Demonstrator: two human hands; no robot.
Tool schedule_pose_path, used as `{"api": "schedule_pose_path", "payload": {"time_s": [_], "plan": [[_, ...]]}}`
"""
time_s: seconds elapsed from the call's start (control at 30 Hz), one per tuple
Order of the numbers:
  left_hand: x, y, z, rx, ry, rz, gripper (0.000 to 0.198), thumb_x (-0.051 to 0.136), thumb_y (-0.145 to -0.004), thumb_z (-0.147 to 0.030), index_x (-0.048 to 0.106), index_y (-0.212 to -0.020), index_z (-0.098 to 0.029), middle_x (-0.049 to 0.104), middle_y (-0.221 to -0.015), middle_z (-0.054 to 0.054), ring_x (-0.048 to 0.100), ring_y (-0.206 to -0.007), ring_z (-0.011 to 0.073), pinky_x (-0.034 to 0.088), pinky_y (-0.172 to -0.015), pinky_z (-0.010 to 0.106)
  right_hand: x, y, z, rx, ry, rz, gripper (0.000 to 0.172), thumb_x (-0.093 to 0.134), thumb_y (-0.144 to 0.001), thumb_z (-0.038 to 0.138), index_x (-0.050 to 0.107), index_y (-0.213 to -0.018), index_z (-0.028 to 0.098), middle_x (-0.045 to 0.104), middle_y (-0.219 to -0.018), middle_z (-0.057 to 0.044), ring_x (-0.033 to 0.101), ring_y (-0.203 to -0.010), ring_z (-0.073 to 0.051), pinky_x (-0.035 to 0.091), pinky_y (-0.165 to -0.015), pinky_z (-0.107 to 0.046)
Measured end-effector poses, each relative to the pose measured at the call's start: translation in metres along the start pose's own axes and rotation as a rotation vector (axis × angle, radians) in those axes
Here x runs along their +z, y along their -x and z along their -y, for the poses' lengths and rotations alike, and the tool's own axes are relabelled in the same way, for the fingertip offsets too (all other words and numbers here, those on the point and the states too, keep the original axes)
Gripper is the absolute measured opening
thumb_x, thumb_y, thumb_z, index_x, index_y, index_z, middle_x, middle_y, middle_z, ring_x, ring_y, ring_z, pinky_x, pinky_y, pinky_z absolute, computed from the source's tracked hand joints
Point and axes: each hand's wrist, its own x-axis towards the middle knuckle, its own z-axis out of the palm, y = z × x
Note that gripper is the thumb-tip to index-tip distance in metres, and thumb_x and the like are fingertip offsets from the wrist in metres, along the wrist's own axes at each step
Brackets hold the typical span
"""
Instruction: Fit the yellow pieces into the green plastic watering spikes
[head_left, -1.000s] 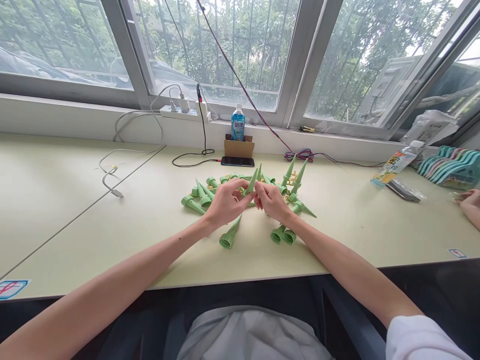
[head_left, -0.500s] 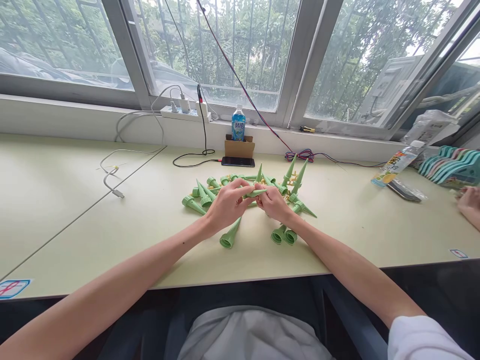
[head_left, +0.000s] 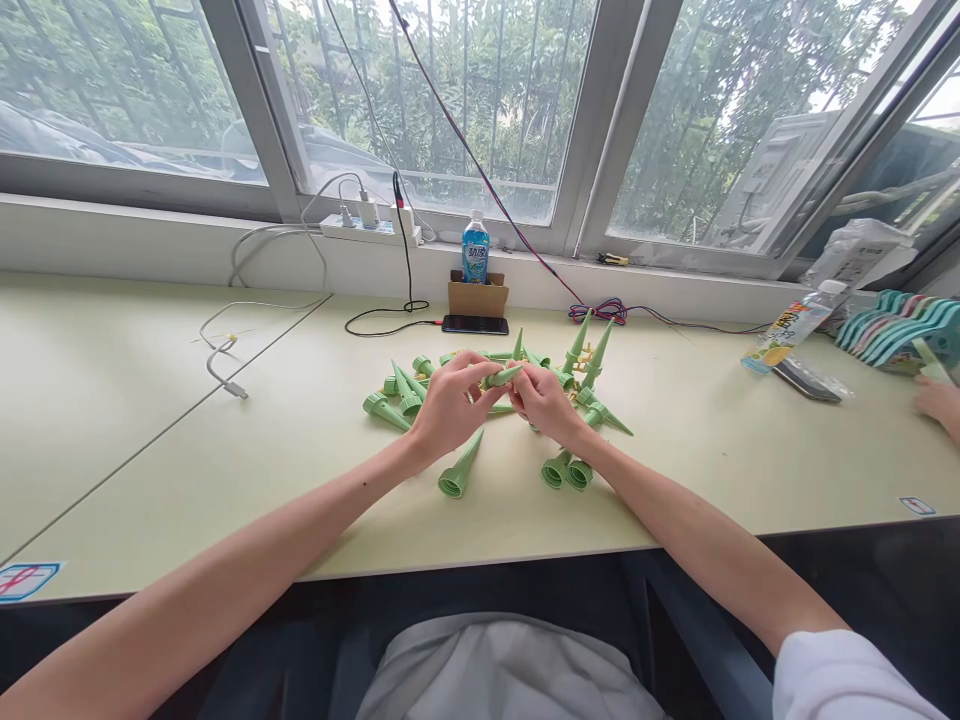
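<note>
My left hand (head_left: 451, 405) is closed on a green plastic watering spike (head_left: 504, 377), held above the pile with its pointed end toward the right. My right hand (head_left: 546, 402) is pinched close beside the spike's tip; what its fingers hold is hidden. Around and beneath my hands lie several more spikes, one (head_left: 461, 468) apart in front with its threaded socket toward me. Two others (head_left: 598, 357) point upward at the right, near small yellow parts (head_left: 586, 355). Two sockets (head_left: 555, 470) face me below my right wrist.
At the back stand a blue-labelled bottle (head_left: 475, 250) in a cardboard box (head_left: 478, 297) and a phone (head_left: 475, 324) on a cable. Rightward lie another bottle (head_left: 793, 327), a dark flat object (head_left: 806, 381) and teal pieces (head_left: 892, 328). Another person's hand (head_left: 939, 402) holds something light green.
The spike in my left hand has turned and shifted slightly left, its tip tilting up. The other person's hand at the right has come up with a light green piece.
</note>
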Motion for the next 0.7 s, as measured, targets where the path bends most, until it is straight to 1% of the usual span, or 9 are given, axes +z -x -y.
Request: {"api": "schedule_pose_path", "payload": {"time_s": [0.17,0.3,0.47,0.6,0.7], "plan": [[0.000,-0.001,-0.002,-0.047,-0.020,-0.004,0.016,0.064,-0.087,-0.032,0.071,-0.097,-0.021,0.063,-0.099,0.003,0.053,-0.058,0.0061,0.047,-0.054,0.020,0.000,0.000,-0.001,-0.016,-0.014,-0.011,0.053,0.039,-0.095,0.064,0.040,-0.063,0.022,0.041,-0.050,0.004,0.039,-0.046,-0.011,0.033,-0.045,-0.025],[-0.003,-0.002,-0.006,-0.122,-0.001,-0.003,0.022,0.066,-0.085,-0.038,0.065,-0.097,-0.020,0.063,-0.105,0.003,0.056,-0.057,0.0064,0.048,-0.055,0.023,0.001,0.000,-0.002,-0.032,-0.003,-0.052,0.052,0.040,-0.096,0.062,0.041,-0.063,0.022,0.041,-0.050,0.004,0.039,-0.046,-0.011,0.032,-0.046,-0.026],[-0.006,-0.003,-0.010,-0.247,0.092,0.043,0.033,0.068,-0.082,-0.046,0.058,-0.098,-0.019,0.065,-0.101,0.003,0.052,-0.047,0.0048,0.045,-0.049,0.023,0.000,-0.001,-0.004,-0.028,0.056,-0.103,0.054,0.038,-0.096,0.064,0.041,-0.064,0.022,0.044,-0.051,0.003,0.039,-0.047,-0.011,0.033,-0.047,-0.026],[-0.006,-0.003,-0.009,-0.338,0.169,0.076,0.039,0.068,-0.081,-0.052,0.057,-0.100,-0.020,0.067,-0.101,0.005,0.056,-0.048,0.0071,0.046,-0.046,0.023,-0.002,-0.001,-0.005,-0.024,0.075,-0.136,0.052,0.038,-0.095,0.065,0.042,-0.066,0.022,0.045,-0.053,0.002,0.040,-0.048,-0.012,0.034,-0.048,-0.026],[-0.006,-0.004,-0.007,-0.415,0.272,0.095,0.039,0.063,-0.084,-0.055,0.056,-0.099,-0.020,0.067,-0.100,0.006,0.058,-0.047,0.0088,0.045,-0.041,0.022,-0.003,-0.001,-0.005,-0.032,0.072,-0.148,0.050,0.039,-0.096,0.063,0.042,-0.067,0.022,0.045,-0.053,0.002,0.041,-0.049,-0.012,0.034,-0.049,-0.026]]}}
